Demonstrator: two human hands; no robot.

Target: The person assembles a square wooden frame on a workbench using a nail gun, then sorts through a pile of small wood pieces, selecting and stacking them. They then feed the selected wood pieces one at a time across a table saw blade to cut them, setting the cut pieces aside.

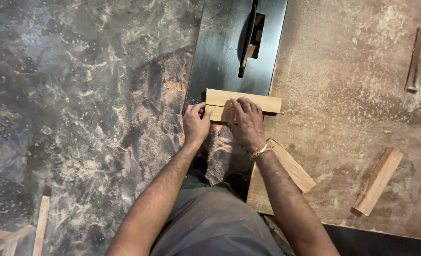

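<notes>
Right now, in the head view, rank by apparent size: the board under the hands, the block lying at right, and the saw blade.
1. board
2. block, similar in size, so unsure
3. saw blade, seen edge-on

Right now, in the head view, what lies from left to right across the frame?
Thin wood strips on the dusty floor → left hand → right hand, both pressing on the wooden board at the dark saw table → loose wood block → wood pieces at the right edge.
</notes>
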